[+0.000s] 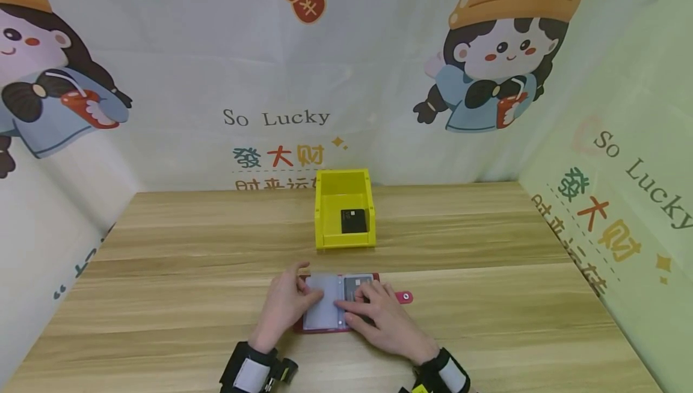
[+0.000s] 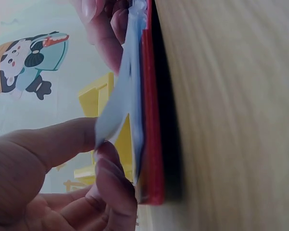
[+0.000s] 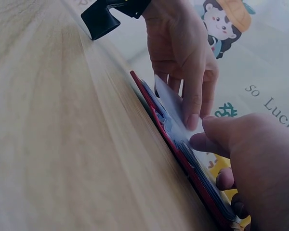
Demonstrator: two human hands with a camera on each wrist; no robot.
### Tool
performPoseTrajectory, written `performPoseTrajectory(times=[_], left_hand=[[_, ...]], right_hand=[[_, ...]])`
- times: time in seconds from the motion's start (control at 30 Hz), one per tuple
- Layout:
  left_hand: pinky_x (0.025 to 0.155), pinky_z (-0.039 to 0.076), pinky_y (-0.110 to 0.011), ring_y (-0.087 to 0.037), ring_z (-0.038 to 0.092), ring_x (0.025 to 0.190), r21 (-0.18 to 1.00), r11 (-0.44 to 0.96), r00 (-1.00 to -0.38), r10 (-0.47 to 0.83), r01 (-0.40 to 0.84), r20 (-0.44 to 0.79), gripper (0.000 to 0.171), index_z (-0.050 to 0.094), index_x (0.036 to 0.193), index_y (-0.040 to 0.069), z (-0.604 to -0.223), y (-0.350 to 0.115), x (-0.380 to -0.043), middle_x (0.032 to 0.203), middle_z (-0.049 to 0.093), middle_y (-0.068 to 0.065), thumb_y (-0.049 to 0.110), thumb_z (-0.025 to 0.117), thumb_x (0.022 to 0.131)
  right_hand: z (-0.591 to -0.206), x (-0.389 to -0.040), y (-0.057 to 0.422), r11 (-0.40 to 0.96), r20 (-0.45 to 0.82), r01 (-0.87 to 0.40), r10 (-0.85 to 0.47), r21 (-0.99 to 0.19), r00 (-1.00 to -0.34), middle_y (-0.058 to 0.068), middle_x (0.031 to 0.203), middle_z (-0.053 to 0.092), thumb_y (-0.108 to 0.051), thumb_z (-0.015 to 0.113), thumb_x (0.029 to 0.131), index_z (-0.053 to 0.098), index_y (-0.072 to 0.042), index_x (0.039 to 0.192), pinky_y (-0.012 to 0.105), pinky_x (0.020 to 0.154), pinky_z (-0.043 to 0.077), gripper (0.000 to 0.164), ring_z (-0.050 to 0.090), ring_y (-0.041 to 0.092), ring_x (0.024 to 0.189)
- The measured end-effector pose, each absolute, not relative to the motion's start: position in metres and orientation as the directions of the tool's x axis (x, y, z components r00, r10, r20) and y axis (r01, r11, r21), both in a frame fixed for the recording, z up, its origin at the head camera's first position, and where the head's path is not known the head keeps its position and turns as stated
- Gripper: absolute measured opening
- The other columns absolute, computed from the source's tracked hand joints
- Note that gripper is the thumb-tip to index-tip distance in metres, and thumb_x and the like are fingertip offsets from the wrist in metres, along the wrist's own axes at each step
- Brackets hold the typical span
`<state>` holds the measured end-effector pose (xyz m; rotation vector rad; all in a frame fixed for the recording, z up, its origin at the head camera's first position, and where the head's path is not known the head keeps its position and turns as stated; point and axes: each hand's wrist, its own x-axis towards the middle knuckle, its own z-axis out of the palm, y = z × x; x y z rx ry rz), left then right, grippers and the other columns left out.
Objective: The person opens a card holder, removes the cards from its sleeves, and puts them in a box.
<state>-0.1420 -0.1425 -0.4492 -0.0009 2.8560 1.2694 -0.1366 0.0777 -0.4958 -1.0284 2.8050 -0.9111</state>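
Observation:
A red card holder point(image 2: 153, 134) lies opened out on the table, its stack of clear plastic sleeves showing. My left hand point(image 1: 284, 300) pinches the outer edge of a translucent sleeve page point(image 1: 322, 312) between thumb and index finger. That page is lifted from the stack in the left wrist view. My right hand point(image 1: 387, 324) is over the holder's right half, with its index fingertip at the page near the spine. Under its fingers a dark grey card point(image 1: 351, 286) shows in a right-hand sleeve, partly hidden. A pink snap strap point(image 1: 404, 297) sticks out to the right.
A yellow bin point(image 1: 318, 218) stands behind the card holder, near the back of the wooden table point(image 1: 189, 297). Inside it leans a black card point(image 1: 354, 222). Printed cloth walls point(image 1: 379, 98) enclose the table at the back and both sides.

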Motion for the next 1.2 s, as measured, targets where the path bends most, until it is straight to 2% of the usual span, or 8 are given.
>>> performPoseTrajectory(times=[0.3, 0.47, 0.63, 0.73, 0.83, 0.93, 1.07, 1.2], left_hand=[[0.053, 0.039, -0.024, -0.012, 0.051, 0.058, 0.735, 0.677, -0.998, 0.0, -0.049, -0.068, 0.069, 0.045, 0.141, -0.005, -0.45, -0.145, -0.141, 0.07, 0.061, -0.004, 0.007, 0.079, 0.082], [0.052, 0.039, -0.024, -0.013, 0.051, 0.059, 0.73, 0.681, -0.997, -0.004, -0.056, -0.072, 0.067, 0.047, 0.14, -0.004, -0.45, -0.145, -0.14, 0.071, 0.059, -0.004, 0.007, 0.079, 0.082], [0.057, 0.034, -0.024, -0.015, 0.046, 0.067, 0.675, 0.738, -1.0, 0.0, -0.013, -0.019, 0.051, 0.058, 0.127, -0.003, -0.448, -0.141, -0.137, 0.076, 0.053, -0.005, 0.007, 0.079, 0.082], [0.06, 0.034, -0.024, -0.014, 0.045, 0.069, 0.631, 0.774, -0.998, 0.029, 0.053, 0.048, 0.034, 0.065, 0.113, -0.001, -0.446, -0.134, -0.135, 0.076, 0.052, -0.004, 0.002, 0.077, 0.082], [0.06, 0.038, -0.022, -0.012, 0.048, 0.068, 0.608, 0.781, -0.99, 0.102, 0.14, 0.097, 0.017, 0.069, 0.098, -0.001, -0.445, -0.124, -0.134, 0.075, 0.057, -0.003, -0.003, 0.073, 0.082], [0.06, 0.041, -0.02, -0.009, 0.05, 0.066, 0.631, 0.755, -0.982, 0.174, 0.179, 0.07, 0.006, 0.072, 0.091, 0.0, -0.445, -0.114, -0.133, 0.074, 0.062, -0.003, -0.001, 0.072, 0.084], [0.057, 0.04, -0.019, -0.008, 0.05, 0.065, 0.65, 0.744, -0.982, 0.187, 0.153, 0.018, 0.006, 0.074, 0.092, 0.001, -0.446, -0.105, -0.134, 0.074, 0.064, -0.002, 0.006, 0.073, 0.087], [0.056, 0.038, -0.02, -0.007, 0.05, 0.063, 0.631, 0.768, -0.99, 0.14, 0.11, 0.003, 0.009, 0.074, 0.091, 0.003, -0.447, -0.102, -0.135, 0.073, 0.064, -0.001, 0.011, 0.075, 0.087]], right_hand=[[-0.497, -0.137, 0.077, 0.626, 0.152, -0.574, -0.596, -0.528, -0.789, -0.01, 0.098, 0.045, -0.043, 0.054, 0.102, 0.068, -0.032, 0.131, 0.032, 0.086, 0.025, 0.033, 0.038, 0.009, 0.1], [-0.497, -0.136, 0.079, 0.582, 0.191, -0.545, -0.558, -0.604, -0.808, -0.01, 0.101, 0.05, -0.035, 0.058, 0.101, 0.069, -0.025, 0.13, 0.032, 0.089, 0.032, 0.033, 0.042, 0.008, 0.102], [-0.497, -0.137, 0.081, 0.51, 0.263, -0.489, -0.452, -0.708, -0.852, -0.005, 0.097, 0.055, -0.015, 0.067, 0.095, 0.069, -0.01, 0.127, 0.024, 0.083, 0.039, 0.033, 0.046, 0.008, 0.095], [-0.497, -0.139, 0.081, 0.53, 0.262, -0.451, -0.394, -0.718, -0.881, -0.004, 0.094, 0.053, -0.011, 0.071, 0.092, 0.067, -0.004, 0.128, 0.022, 0.079, 0.039, 0.037, 0.046, 0.009, 0.092], [-0.496, -0.139, 0.081, 0.572, 0.224, -0.403, -0.359, -0.714, -0.906, -0.004, 0.094, 0.052, -0.013, 0.074, 0.09, 0.065, -0.002, 0.13, 0.022, 0.08, 0.039, 0.042, 0.046, 0.009, 0.093], [-0.496, -0.139, 0.083, 0.611, 0.203, -0.376, -0.335, -0.697, -0.92, -0.002, 0.098, 0.055, -0.017, 0.076, 0.089, 0.064, -0.001, 0.132, 0.022, 0.079, 0.039, 0.047, 0.046, 0.01, 0.095], [-0.496, -0.14, 0.085, 0.675, 0.223, -0.383, -0.315, -0.63, -0.922, -0.003, 0.096, 0.057, -0.027, 0.077, 0.088, 0.062, 0.001, 0.133, 0.023, 0.078, 0.035, 0.055, 0.043, 0.01, 0.093], [-0.496, -0.141, 0.085, 0.724, 0.212, -0.378, -0.314, -0.577, -0.925, -0.008, 0.088, 0.05, -0.034, 0.077, 0.088, 0.062, -0.001, 0.135, 0.026, 0.08, 0.028, 0.059, 0.042, 0.009, 0.09]])
